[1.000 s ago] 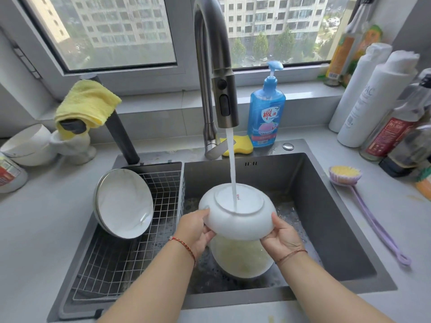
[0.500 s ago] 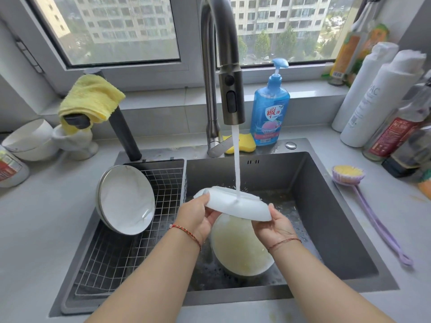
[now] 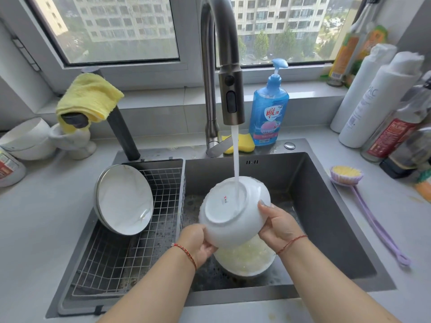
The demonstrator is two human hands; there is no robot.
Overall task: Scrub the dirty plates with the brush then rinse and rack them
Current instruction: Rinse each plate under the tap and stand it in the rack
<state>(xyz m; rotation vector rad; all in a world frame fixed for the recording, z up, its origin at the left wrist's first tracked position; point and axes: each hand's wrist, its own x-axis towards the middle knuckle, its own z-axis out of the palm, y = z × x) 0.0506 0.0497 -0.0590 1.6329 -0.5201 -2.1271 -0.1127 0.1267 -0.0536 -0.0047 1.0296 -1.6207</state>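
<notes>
- Rinsing: white plate (image 3: pixel 233 213), edge-on half a second ago, now shows its underside to the tap stream (image 3: pixel 236 169), frame centre.
- I see left hand (image 3: pixel 198 243) and right hand (image 3: pixel 277 226) fingers curled round opposite rims; racking comes next.

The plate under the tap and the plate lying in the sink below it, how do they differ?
The held plate is tilted, underside up, in the water stream, and looks clean; the lower plate lies face up on the sink floor, coated in yellowish suds. The left hand and right hand grip the first; nothing touches the second. Both are white and round.
</notes>
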